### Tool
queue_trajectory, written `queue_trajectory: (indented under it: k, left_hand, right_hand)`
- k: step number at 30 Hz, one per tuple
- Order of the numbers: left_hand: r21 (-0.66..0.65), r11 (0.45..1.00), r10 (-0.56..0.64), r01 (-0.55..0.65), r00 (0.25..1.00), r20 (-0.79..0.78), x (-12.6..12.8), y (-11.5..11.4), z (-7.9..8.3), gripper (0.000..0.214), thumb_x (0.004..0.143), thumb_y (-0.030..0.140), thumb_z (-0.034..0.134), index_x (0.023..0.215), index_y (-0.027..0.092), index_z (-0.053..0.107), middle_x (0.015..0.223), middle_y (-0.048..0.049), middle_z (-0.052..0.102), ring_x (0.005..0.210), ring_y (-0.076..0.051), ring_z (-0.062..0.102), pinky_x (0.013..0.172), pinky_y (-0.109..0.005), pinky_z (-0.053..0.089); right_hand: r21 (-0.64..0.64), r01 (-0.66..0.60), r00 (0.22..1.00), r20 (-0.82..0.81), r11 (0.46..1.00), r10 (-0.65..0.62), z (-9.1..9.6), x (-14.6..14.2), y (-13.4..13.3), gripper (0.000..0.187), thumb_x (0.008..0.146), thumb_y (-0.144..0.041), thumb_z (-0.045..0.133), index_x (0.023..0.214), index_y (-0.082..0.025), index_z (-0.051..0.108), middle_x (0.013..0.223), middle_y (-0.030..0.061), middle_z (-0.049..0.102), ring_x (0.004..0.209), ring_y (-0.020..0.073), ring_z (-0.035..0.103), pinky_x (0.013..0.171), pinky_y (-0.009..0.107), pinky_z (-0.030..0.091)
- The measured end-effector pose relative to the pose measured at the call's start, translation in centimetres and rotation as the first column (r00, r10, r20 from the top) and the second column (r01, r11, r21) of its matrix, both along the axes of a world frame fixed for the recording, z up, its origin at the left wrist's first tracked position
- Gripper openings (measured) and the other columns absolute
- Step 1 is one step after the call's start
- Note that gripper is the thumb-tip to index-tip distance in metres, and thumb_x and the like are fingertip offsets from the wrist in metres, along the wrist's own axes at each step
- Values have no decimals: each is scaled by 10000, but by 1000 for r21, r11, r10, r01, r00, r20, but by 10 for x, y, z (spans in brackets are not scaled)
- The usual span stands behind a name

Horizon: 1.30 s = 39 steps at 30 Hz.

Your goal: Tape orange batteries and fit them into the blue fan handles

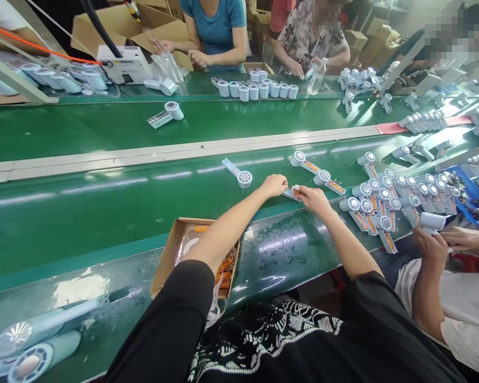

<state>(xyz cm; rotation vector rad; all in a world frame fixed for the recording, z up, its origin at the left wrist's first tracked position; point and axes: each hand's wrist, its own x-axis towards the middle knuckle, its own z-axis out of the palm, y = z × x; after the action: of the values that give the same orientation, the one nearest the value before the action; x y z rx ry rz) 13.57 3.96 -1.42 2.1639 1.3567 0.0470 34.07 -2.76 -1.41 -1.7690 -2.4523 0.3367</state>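
An open brown cardboard box (165, 260) of orange cylinders (224, 276) stood near left, apparently for easy reach. Farther off, the left hand (274, 185) had its fingers clamped on a partly hidden pale-blue plastic handle (290, 195), probably steadying it, while the right hand's (313, 198) fingers pinched a small white part (296, 188) at its right end. Beyond, two pale-blue round-headed pieces (323, 177) lay lined up, perhaps set aside.
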Motion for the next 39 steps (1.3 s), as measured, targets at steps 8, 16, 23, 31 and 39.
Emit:
queue_trajectory:
  k: [8,16,23,31,39]
  left_hand:
    - [-28,975,221,-220,973,61,22,-7,5,384,1047,164,397,1393,89,545,1286,-252,717,1190,-341,716,952,-405,545]
    - [39,985,151,-167,955,255,-40,-40,35,389,1053,318,535,1414,173,550,1419,-153,687,1320,-285,638,1087,-372,495]
    - [267,956,56,-125,966,252,-144,-76,30,399,1051,402,558,1400,214,602,1445,-104,668,1330,-284,617,1151,-410,484]
    - [429,884,-132,187,979,-156,-79,3,4,670,883,85,694,1529,218,575,1665,-116,496,1598,-314,348,1310,-497,308]
    - [338,905,-207,258,962,-180,-74,23,-22,339,884,49,622,1096,241,803,1219,-73,773,1212,-222,689,1131,-361,502]
  right_hand:
    - [-152,-71,971,216,986,104,14,-28,19,393,1054,-429,567,1268,-153,744,1129,157,812,1035,243,725,899,299,464]
    - [-251,-144,882,406,957,239,34,-13,18,435,1069,-432,511,1408,-232,696,1119,138,830,1006,299,777,828,322,490]
    - [-192,-79,932,335,978,141,32,-46,35,361,1036,-367,548,1274,-201,764,1135,126,829,1076,314,765,855,320,491]
    - [-104,-50,971,227,993,73,16,-129,37,372,1084,-369,495,1322,-176,706,1208,138,813,1116,292,759,876,292,496]
    - [-164,-10,960,274,986,55,17,-113,27,364,1036,-404,547,1301,-245,739,1134,135,821,1084,310,760,887,318,518]
